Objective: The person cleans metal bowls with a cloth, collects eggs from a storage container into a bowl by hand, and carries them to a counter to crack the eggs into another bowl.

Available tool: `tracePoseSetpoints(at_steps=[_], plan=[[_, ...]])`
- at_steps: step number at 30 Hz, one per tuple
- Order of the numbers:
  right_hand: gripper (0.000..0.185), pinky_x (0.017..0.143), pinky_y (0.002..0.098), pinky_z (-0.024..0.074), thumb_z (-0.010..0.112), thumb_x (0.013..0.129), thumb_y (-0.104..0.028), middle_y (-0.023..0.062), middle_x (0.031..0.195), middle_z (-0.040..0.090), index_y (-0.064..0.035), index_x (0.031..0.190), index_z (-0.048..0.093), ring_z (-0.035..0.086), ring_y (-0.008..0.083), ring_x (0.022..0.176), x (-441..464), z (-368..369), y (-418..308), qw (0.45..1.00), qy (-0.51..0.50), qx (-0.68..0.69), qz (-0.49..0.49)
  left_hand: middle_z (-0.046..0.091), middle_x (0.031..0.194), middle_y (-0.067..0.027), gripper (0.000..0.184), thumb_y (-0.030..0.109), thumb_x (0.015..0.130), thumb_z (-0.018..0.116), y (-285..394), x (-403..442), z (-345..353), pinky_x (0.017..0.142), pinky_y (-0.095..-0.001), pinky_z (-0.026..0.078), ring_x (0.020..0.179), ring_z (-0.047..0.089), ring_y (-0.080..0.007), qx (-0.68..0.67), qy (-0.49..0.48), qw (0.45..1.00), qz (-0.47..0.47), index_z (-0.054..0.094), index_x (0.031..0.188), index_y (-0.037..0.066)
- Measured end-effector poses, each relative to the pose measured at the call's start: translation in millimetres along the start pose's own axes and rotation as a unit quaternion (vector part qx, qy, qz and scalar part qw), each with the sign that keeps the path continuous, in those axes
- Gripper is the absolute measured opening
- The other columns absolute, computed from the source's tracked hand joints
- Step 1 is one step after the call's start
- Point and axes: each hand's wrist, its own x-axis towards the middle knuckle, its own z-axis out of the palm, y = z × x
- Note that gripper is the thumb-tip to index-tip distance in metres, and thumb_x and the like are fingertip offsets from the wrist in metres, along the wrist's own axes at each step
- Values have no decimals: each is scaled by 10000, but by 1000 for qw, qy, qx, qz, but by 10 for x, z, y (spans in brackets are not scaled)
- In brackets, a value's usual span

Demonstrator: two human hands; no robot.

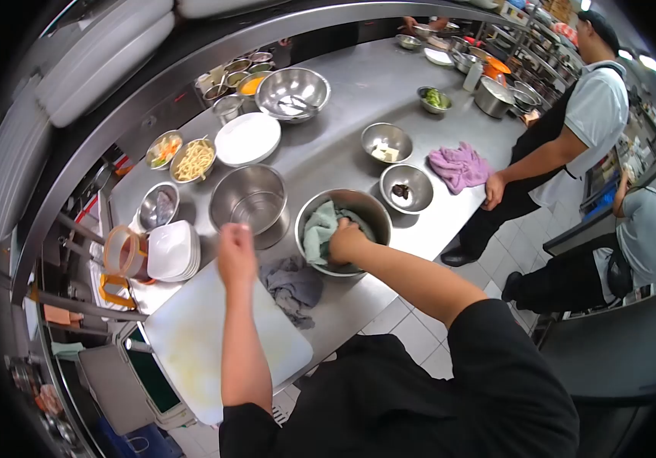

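Note:
My right hand (351, 241) reaches down into a deep steel pot (383, 223), its fingers closed on a pale green cloth (319, 233) bunched inside. My left hand (236, 256) hovers in front of a large steel bowl (245, 191), above the far edge of a white cutting board (221, 343). Motion blurs its fingers, so I cannot make out their shape. Between the board and the pot lies a crumpled grey cloth (294, 286).
Steel bowls of white cubes (386, 143), dark pieces (406, 189) and noodles (193, 159) stand around. White plates (247, 138) are stacked behind, square white dishes (171, 250) at left. A purple cloth (459, 166) lies near a co-worker (565, 130); another person (641, 237) is farther right.

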Motion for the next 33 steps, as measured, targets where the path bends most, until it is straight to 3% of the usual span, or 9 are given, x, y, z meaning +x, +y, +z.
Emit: tracePoseSetpoints(at_steps=[7,10,13,17,23,26,27,29,33], plan=[[469,919,419,524,699,732,-246,341,1172,611,77,1072,694,639,400,1077,237,106,-99,950,71,3,-303,671,1055,-237,332,287,955,535,196,-150,828,859,-489,483,1019,623,-429,21,-118,991,56,623,1167,47],[403,873,453,512,663,752,-224,252,1095,687,55,1040,705,662,357,1034,-10,-80,25,929,-115,147,-320,685,1067,-214,353,273,923,559,118,-51,878,884,-494,484,1037,624,-419,69,-102,987,100,635,1203,72],[332,903,437,498,652,760,-191,223,1098,698,-4,1029,708,672,346,1004,-319,-338,136,902,-177,-112,-377,693,1072,-190,348,255,904,580,134,-6,808,884,-489,491,1030,632,-406,108,-92,981,130,650,1203,92],[229,898,413,433,619,867,-300,29,1231,597,-302,1063,736,525,242,1177,-626,-672,246,838,124,-400,-351,696,1059,-184,321,257,908,579,345,-1,705,870,-491,497,1015,641,-391,137,-167,969,121,655,1184,110],[271,887,396,426,632,857,-292,11,1277,557,-240,1114,697,525,239,1163,-82,-296,208,817,251,-291,-431,706,1015,-174,320,260,922,574,246,71,778,834,-490,511,975,657,-384,153,-165,958,177,631,1210,132],[389,899,402,468,619,883,-277,148,1273,597,-145,1248,633,595,279,1126,-217,-121,170,936,86,-284,-187,704,994,-195,318,255,926,578,292,-2,768,837,-492,510,961,657,-400,147,-144,965,162,634,1207,118],[389,899,402,468,619,883,-277,148,1273,597,-145,1248,633,595,279,1126,-335,-227,128,937,85,-283,-184,700,1004,-202,318,255,914,599,309,-19,766,836,-491,506,961,653,-405,132,-139,971,141,648,1191,106],[609,936,426,484,686,791,-308,214,1274,618,-68,1335,555,633,301,1122,-469,-374,37,923,-195,-233,-235,696,1013,-209,319,254,903,621,319,-37,809,834,-490,503,962,650,-410,116,-137,976,125,662,1175,93],[799,962,430,489,716,721,-342,258,1247,630,5,1395,463,646,345,1116,-296,-289,-40,953,-186,-39,-235,698,961,-215,308,261,898,626,295,-66,886,809,-499,506,918,656,-420,114,-112,977,143,675,1149,89]])
